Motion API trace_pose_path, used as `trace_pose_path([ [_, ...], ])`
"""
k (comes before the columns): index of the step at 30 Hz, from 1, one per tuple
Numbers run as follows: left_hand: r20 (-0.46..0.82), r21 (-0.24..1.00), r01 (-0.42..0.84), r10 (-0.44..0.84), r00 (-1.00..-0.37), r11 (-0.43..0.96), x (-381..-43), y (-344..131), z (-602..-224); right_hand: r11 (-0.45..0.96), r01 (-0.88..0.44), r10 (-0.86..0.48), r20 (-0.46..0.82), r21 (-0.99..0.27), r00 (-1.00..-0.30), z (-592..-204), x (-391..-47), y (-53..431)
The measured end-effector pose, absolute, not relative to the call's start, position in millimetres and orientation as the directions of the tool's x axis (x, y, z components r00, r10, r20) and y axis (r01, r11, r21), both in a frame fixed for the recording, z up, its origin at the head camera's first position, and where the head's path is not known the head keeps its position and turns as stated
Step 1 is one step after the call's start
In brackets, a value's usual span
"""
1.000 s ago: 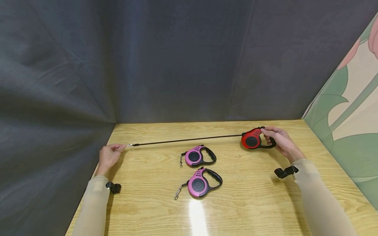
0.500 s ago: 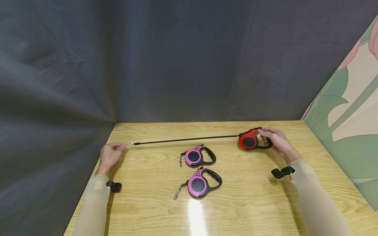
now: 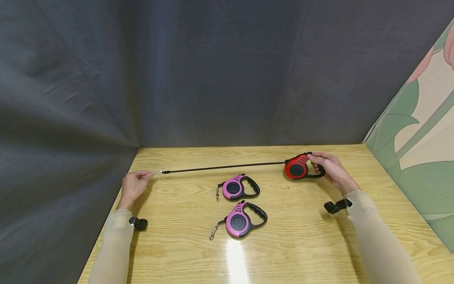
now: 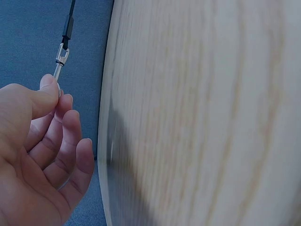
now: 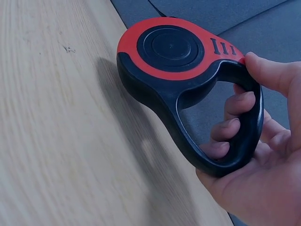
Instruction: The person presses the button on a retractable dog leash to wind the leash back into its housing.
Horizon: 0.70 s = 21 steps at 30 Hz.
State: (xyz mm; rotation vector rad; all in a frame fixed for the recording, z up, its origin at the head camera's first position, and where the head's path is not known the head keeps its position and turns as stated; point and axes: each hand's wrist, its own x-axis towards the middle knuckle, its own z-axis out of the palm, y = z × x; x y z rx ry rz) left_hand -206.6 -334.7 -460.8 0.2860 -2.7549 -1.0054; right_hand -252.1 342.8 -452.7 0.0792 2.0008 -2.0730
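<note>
My right hand (image 3: pixel 330 169) grips the black handle of a red retractable dog leash (image 3: pixel 296 170), its fingers wrapped through the loop in the right wrist view. From the casing a black cord (image 3: pixel 227 167) runs taut to the left. At its far end is a silver snap hook (image 4: pixel 59 66), which my left hand (image 3: pixel 134 188) pinches between thumb and forefinger. The other left fingers are loosely bent. Two pink retractable leashes lie on the table between my hands: one pink leash (image 3: pixel 232 188) farther back and another pink leash (image 3: pixel 237 222) nearer me, their hooks pointing left.
The light wooden table (image 3: pixel 184 252) is backed by a dark grey cloth (image 3: pixel 213 79), which also hangs on the left side. A floral-patterned panel (image 3: pixel 422 150) borders the right. Both forearms carry small black wrist cameras.
My right hand has moved slightly left with the red leash, and the stretch of cord between the hands is shorter. The left hand has barely shifted right. The pink leashes stay put.
</note>
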Motion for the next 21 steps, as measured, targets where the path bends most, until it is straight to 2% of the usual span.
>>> trace_pose_path([
  [9, 0.110, 0.657, -0.115, -0.246, -0.963, 0.745, -207, -335, -461, 0.022, 0.255, -0.148, -0.256, -0.967, -0.955, -453, -255, 339],
  [21, 0.092, 0.688, -0.106, -0.230, -0.969, 0.718, -213, -330, -462, 0.006, 0.242, -0.163, -0.239, -0.970, -0.957, -454, -259, 333],
])
